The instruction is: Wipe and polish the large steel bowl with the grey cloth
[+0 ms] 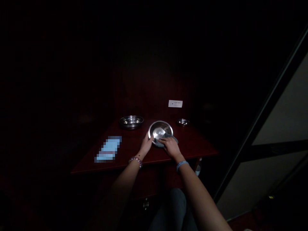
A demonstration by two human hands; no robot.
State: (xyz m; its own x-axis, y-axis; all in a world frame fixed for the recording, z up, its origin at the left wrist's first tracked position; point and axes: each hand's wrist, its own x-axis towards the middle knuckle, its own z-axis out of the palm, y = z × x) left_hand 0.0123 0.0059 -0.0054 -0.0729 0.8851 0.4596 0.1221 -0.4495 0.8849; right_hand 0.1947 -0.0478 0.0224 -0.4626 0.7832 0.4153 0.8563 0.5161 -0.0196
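A shiny metal bowl is tilted toward me above the dark red desk. My left hand grips its left rim, thumb over the edge. On the lower right of the bowl, my right hand presses a grey cloth against the rim. The fingers of that hand lie over the cloth, and part of the cloth shows beyond the knuckles. Farther back on the left stand stacked metal bowls. A small metal dish sits at the back right.
A blurred, pale blue flat object lies on the left of the desk. A white socket panel is on the back wall. Below the desk's right edge a bottle shows partly. At the right stands a framed panel. Surroundings are very dark.
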